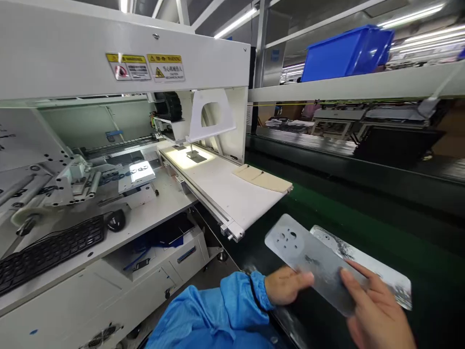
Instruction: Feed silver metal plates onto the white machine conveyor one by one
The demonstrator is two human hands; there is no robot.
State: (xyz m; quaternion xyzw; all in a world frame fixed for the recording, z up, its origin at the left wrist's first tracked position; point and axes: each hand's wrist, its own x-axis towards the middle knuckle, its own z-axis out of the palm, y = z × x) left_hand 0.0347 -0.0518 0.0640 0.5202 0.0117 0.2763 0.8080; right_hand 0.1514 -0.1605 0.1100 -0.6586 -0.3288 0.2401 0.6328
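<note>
A thin, grey, translucent phone back panel (308, 257) with round camera holes at its far end is tilted above the dark green belt. My right hand (378, 305) grips its near right end, thumb on top and fingers around the edge. At the panel's lower left edge is my left hand (288, 286), slightly blurred, with the thumb over the edge and the other fingers curled and partly hidden. Beneath and to the right lies a second phone back panel (385, 278), shinier, with dark smudge-like reflections, flat on the belt and partly covered by the held one.
Ahead, a white conveyor (221, 186) carries a beige board (263, 178) and runs into a white machine (127, 39). A keyboard (54, 252) and a mouse (116, 220) sit on the left bench. The dark green belt (323, 208) extends to the right, below a shelf with a blue bin (337, 55).
</note>
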